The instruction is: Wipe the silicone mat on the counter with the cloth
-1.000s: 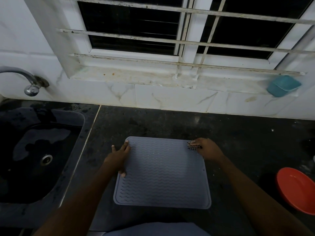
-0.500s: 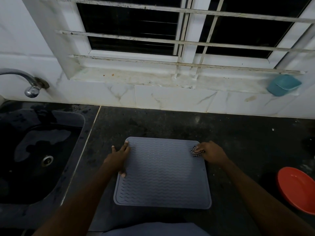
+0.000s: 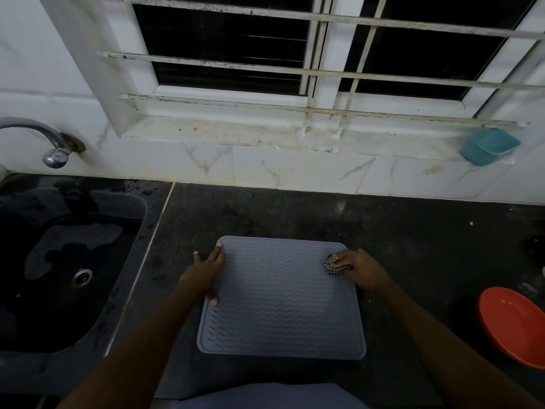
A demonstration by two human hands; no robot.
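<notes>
A grey silicone mat (image 3: 280, 299) with a wavy ribbed surface lies flat on the dark counter (image 3: 413, 246). My left hand (image 3: 205, 273) presses flat on the mat's left edge, fingers spread and straight. My right hand (image 3: 358, 268) grips a small checkered cloth (image 3: 333, 265), bunched up, on the mat's right edge near the far corner. Most of the cloth is hidden under my fingers.
A black sink (image 3: 65, 267) with a drain sits at the left under a metal tap (image 3: 56, 149). A red bowl (image 3: 513, 326) stands at the counter's right. A teal container (image 3: 488, 146) rests on the white window sill behind.
My right hand with the cloth has slid toward me along the mat's right edge, away from the far corner. My left hand has stayed in place.
</notes>
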